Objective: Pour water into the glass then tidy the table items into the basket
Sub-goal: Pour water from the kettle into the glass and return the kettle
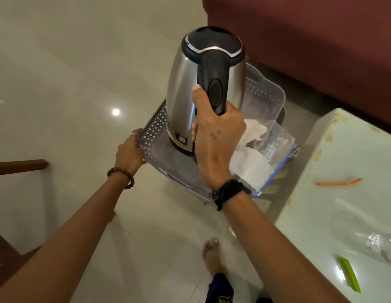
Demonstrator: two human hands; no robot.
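Note:
A steel kettle (185,88) with a black lid and handle hangs tilted over the clear perforated basket (264,95). My right hand (216,136) is closed around the kettle's handle. My left hand (130,153) grips the basket's left rim and holds the basket off the floor, beside the table. Inside the basket lies a clear plastic bag with white paper (262,149). On the pale table (343,162) at the right a clear glass (365,239) shows faintly near the lower right.
An orange strip (338,182) and a green strip (348,274) lie on the table. A dark red sofa (310,40) fills the top right. A wooden chair (15,171) stands at the left. My bare foot (211,256) rests on the glossy tiled floor.

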